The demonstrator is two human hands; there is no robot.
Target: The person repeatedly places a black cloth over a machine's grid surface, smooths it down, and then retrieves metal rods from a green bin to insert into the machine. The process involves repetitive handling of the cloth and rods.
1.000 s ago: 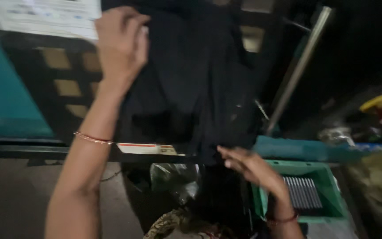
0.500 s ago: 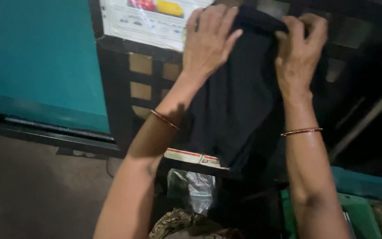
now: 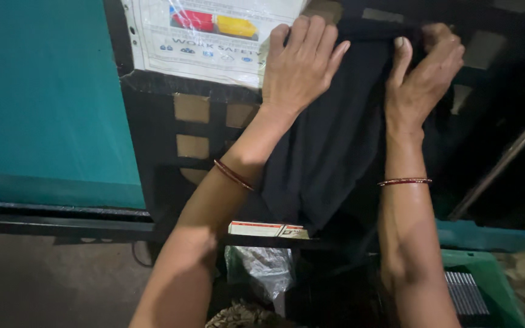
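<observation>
Black cloth (image 3: 335,140) hangs up on the dark panel now; my right hand (image 3: 423,76) came up to pinch its top edge, left hand (image 3: 302,67) pressing flat beside the poster (image 3: 214,36).

The left hand (image 3: 302,67) is lying flat, fingers spread, on the upper part of a black garment (image 3: 335,152), while the right hand (image 3: 423,76) is pinching its top edge. The garment is hanging down over a dark checkered surface (image 3: 195,130), beside a laminated poster (image 3: 208,36) and a teal panel (image 3: 44,103). A green crate (image 3: 487,285) is sitting at the lower right.
</observation>
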